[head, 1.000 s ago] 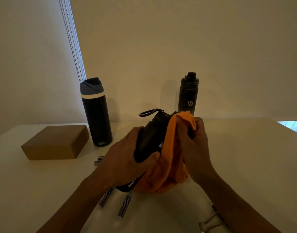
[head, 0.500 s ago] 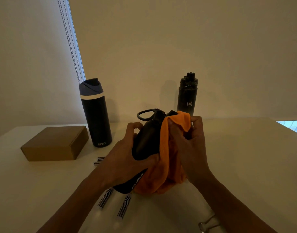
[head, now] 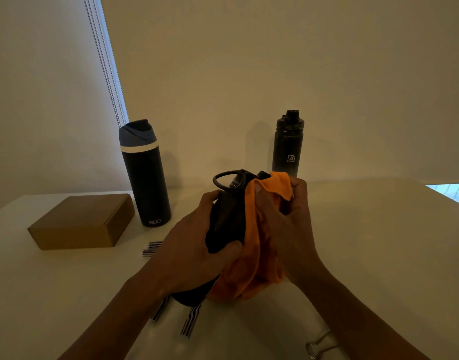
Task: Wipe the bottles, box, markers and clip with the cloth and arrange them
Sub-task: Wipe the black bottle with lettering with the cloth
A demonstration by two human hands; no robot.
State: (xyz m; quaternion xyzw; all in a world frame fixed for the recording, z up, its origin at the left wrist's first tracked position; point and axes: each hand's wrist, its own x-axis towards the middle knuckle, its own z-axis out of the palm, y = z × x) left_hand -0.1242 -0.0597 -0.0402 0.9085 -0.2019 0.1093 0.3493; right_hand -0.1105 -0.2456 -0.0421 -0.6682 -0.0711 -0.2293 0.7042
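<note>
Gripping the tilted black bottle (head: 224,224) low over the table (head: 379,242) centre, the left hand (head: 194,248) curls round its body; right hand (head: 288,229) pinches the orange cloth (head: 251,271) against the bottle's neck (loop handle up top). Box (head: 80,222) & blue-capped bottle (head: 145,183) sit back left, 2nd black bottle (head: 288,152) behind, markers (head: 190,322) & clip (head: 317,342) nearest

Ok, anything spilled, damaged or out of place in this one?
Nothing stands out. The tilted bottle is held by the left hand while the right hand presses the cloth on it. The blue-capped bottle and black-capped bottle stand upright, the box is closed, and no spill shows.
</note>
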